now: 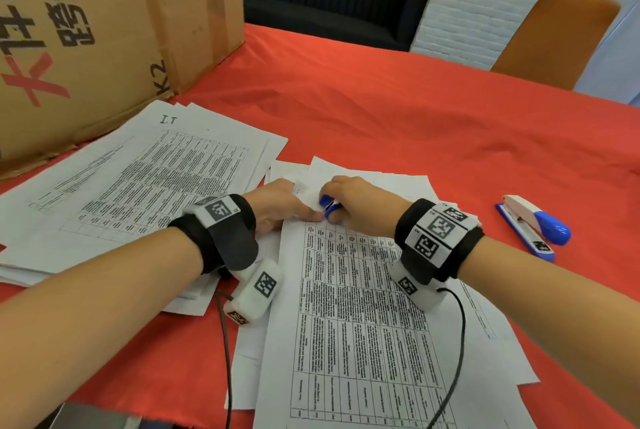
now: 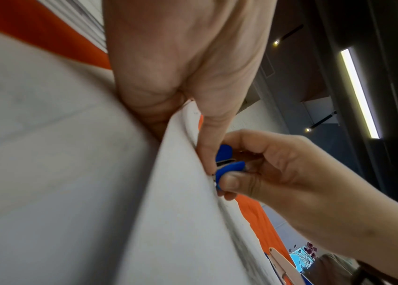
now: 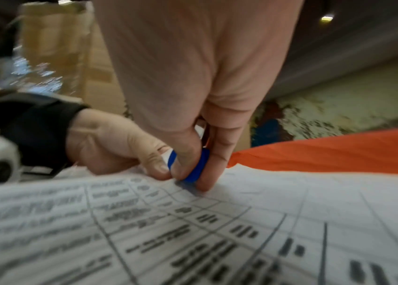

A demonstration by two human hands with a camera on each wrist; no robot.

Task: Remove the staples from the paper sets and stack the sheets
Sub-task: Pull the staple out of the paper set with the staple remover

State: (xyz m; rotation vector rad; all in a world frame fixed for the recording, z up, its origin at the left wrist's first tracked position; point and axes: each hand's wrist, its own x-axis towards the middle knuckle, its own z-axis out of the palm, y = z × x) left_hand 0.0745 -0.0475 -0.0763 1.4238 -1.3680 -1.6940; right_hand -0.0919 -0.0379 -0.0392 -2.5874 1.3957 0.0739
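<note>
Pinching blue plastic staple remover (image 1: 328, 204), right fingers (image 3: 217, 160); left fingers (image 2: 211, 131) gripping folded paper (image 1: 363, 307)

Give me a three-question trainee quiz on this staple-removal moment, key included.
1. True or false: the right hand pinches the blue staple remover.
2. Pick one: the stapler lies A) on the red cloth, right of the papers; B) inside a cardboard box; C) on top of the left stack.
3. Fill in: the left hand grips the paper set at its upper left ____.

Key: 1 true; 2 A; 3 corner.
</note>
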